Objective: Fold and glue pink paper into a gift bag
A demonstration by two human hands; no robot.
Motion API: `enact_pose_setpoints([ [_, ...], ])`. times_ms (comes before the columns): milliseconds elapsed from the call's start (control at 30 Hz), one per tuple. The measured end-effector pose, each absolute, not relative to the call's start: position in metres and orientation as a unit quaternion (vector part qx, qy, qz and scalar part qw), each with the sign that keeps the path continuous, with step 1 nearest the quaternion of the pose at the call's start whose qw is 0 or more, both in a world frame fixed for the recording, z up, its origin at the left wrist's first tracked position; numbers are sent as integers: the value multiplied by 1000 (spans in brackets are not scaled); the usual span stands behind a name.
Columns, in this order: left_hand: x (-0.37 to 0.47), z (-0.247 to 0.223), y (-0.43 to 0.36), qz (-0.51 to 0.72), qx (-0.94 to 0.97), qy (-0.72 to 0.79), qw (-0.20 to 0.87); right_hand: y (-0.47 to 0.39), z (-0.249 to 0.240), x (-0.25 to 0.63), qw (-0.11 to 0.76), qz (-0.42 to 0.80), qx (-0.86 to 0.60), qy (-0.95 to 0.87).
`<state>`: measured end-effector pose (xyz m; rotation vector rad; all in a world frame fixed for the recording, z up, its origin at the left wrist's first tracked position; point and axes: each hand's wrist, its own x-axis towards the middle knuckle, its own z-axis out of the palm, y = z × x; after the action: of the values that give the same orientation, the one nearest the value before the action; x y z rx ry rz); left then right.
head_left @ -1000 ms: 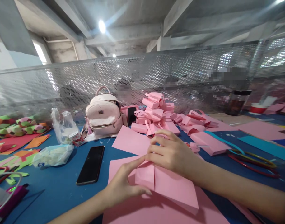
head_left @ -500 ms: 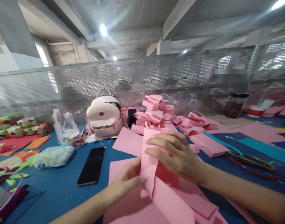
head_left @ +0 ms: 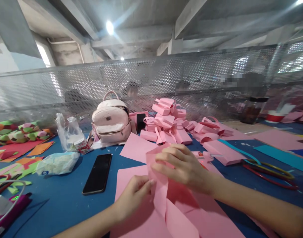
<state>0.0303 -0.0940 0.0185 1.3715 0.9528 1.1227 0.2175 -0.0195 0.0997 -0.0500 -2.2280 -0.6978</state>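
A folded piece of pink paper [head_left: 161, 198] stands tilted between my two hands, above flat pink sheets [head_left: 134, 218] on the blue table. My left hand [head_left: 136, 191] pinches its left edge between thumb and fingers. From the right, my right hand [head_left: 182, 167] is closed over its upper part, with the fingers curled across the front. Part of the paper behind my right hand is hidden. Just past that hand lies a pink and white glue gun [head_left: 203, 156], partly covered. Beyond my hands rises a pile of folded pink paper pieces [head_left: 166, 122].
Left of my hands lie a black phone [head_left: 97, 173] and a tissue pack [head_left: 57, 163]. A pale backpack [head_left: 110, 122] stands at the back, near a plastic bag [head_left: 69, 132]. To the right are scissors [head_left: 269, 175], a blue strip [head_left: 282, 155] and a dark-lidded jar [head_left: 253, 110].
The folded paper's upper end has tipped lower and spread wider. My left hand has moved slightly up along its edge. More of the glue gun and the pile now shows.
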Motion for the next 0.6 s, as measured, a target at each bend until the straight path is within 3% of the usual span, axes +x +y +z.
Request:
enact_pose_setpoints([
  [100, 25, 16, -88, 511, 534, 412, 533, -14, 108, 221, 405, -222, -75, -884],
  [200, 19, 15, -82, 552, 484, 425, 529, -18, 120, 228, 396, -53, -165, -902],
  [300, 18, 13, -79, 596, 423, 415, 541, -28, 123, 233, 249, 88, -268, -927],
  [433, 21, 6, -78, 640, 365, 365, 569, -33, 107, 232, 136, 105, -345, -923],
  [600, 23, 0, -77, 644, 355, 360, 574, -29, 91, 220, 151, 145, -363, -908],
])
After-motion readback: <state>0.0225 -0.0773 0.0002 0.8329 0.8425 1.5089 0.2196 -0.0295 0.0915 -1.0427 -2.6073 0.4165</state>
